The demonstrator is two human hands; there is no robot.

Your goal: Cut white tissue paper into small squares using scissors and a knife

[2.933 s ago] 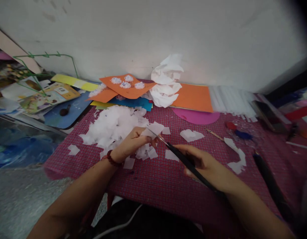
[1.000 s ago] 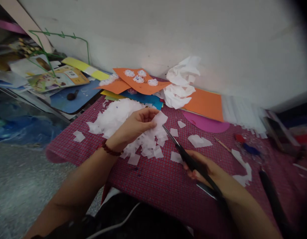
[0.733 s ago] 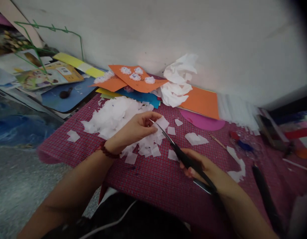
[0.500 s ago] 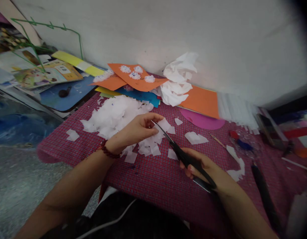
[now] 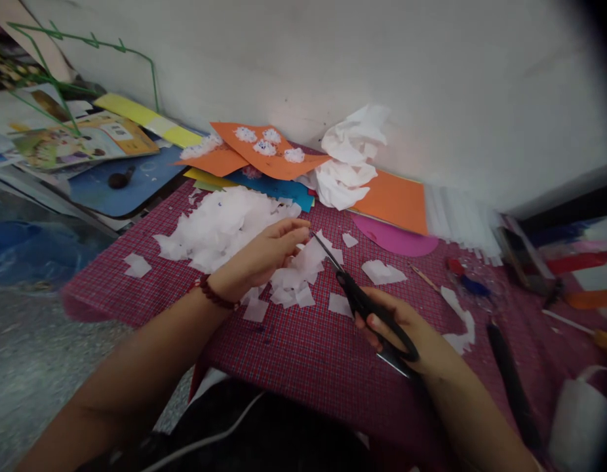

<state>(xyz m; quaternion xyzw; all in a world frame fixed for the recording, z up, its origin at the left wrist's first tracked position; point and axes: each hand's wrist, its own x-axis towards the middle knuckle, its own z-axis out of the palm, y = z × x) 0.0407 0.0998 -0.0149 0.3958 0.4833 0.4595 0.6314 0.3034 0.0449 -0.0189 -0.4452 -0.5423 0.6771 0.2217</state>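
Observation:
My right hand [image 5: 389,321] is closed round the black handles of a pair of scissors [image 5: 350,285]. Their blades look nearly together and point up and left. At the blade tip, the fingertips of my left hand [image 5: 271,252] are drawn together in a pinch. Whatever they hold, if anything, is too small to tell. Cut pieces of thin white paper [image 5: 293,282] lie on the cloth under and beside my left hand. Behind it rises a large heap of white paper pieces [image 5: 219,219]. One loose piece [image 5: 339,303] lies beside the scissors.
Orange sheets [image 5: 264,164] bearing white-and-blue tufts lie by the wall, near crumpled white paper [image 5: 347,164]. A pink sheet [image 5: 396,237], a pencil [image 5: 424,277] and a phone-like dark object [image 5: 522,259] are on the right. A blue board [image 5: 136,187] stands left of the checked cloth [image 5: 303,354].
My left fingers have straightened and moved up to the scissors' tip, showing more of the paper pieces below. The scissors stay in my right hand. The view has shifted slightly.

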